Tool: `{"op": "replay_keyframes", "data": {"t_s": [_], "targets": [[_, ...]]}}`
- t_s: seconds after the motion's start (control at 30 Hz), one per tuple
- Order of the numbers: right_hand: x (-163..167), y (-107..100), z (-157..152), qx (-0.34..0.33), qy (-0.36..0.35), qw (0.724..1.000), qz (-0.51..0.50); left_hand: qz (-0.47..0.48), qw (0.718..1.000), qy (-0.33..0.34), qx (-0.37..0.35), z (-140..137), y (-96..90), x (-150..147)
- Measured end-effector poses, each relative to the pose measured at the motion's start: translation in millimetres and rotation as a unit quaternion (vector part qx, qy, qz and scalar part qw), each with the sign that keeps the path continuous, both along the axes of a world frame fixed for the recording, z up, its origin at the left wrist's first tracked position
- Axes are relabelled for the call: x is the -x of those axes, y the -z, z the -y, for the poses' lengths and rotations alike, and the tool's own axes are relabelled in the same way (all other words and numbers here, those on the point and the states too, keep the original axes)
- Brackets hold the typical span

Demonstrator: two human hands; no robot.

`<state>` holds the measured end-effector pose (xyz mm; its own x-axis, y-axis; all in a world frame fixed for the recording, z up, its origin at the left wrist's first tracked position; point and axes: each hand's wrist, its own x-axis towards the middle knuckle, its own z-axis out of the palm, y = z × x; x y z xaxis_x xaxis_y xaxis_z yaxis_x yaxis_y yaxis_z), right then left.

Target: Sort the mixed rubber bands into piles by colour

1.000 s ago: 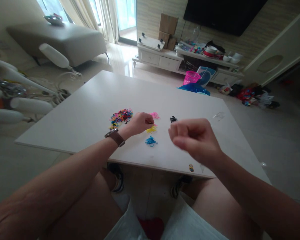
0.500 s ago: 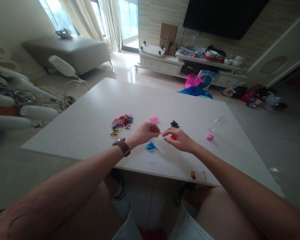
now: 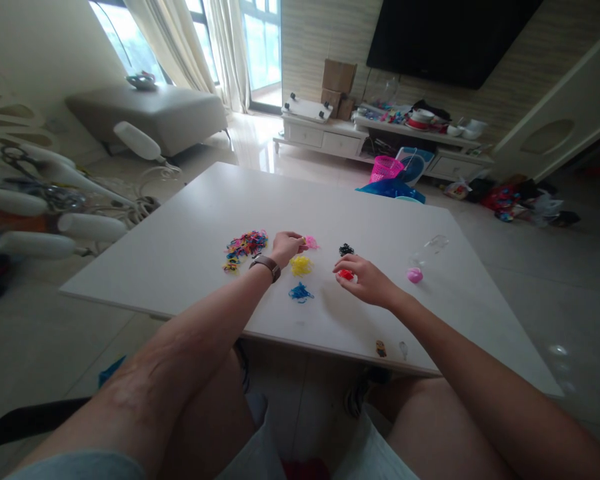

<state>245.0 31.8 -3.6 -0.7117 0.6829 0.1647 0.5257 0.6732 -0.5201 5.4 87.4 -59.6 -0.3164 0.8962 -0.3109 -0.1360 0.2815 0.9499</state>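
My left hand (image 3: 288, 247), with a watch on its wrist, reaches to the edge of a pile of pink rubber bands (image 3: 311, 243). Its fingertips are pinched together; a small yellowish bit shows at them, too small to name. My right hand (image 3: 364, 279) hovers by the red rubber bands (image 3: 346, 274), fingers curved and apart, holding nothing I can see. Between the hands lie yellow rubber bands (image 3: 301, 266), with blue rubber bands (image 3: 301, 292) nearer me. Black rubber bands (image 3: 347, 249) sit just beyond my right hand.
A mixed heap of coloured rubber bands (image 3: 246, 245) lies left on the white table (image 3: 275, 193). To the right are a pink round object (image 3: 415, 275) and a clear container (image 3: 436, 244). A small cartoon figure (image 3: 381, 348) lies near the front edge.
My left hand has moved away from my right, forward and left to the pink pile, uncovering the yellow bands. The pink band stretched between my hands no longer shows. My right fingers have spread.
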Motion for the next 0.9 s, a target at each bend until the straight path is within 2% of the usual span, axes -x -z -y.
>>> {"op": "replay_keyframes", "data": {"t_s": [0.13, 0.33, 0.5, 0.7, 0.9], "targets": [[-3.7, -5.4, 1.7, 0.008, 0.005, 1.0, -0.006, -0.016, 1.0, 0.005, 0.005, 0.2, 7.0, 8.4], [-4.3, -11.1, 1.2, 0.012, 0.016, 1.0, 0.004, -0.003, 1.0, 0.018, -0.024, -2.1, 3.5, 15.2], [-7.2, -7.0, 1.1, 0.018, 0.013, 1.0, 0.008, 0.046, 0.998, 0.026, -0.029, -6.4, 2.0, 12.3], [-17.8, 2.5, -0.6, 0.041, 0.001, 0.999, 0.006, 0.05, 0.998, 0.033, -0.034, -5.0, -0.6, 13.6], [-19.1, 0.5, 0.8, 0.052, 0.004, 0.999, -0.001, 0.065, 0.996, 0.029, -0.051, -3.2, -3.1, 11.1]]}}
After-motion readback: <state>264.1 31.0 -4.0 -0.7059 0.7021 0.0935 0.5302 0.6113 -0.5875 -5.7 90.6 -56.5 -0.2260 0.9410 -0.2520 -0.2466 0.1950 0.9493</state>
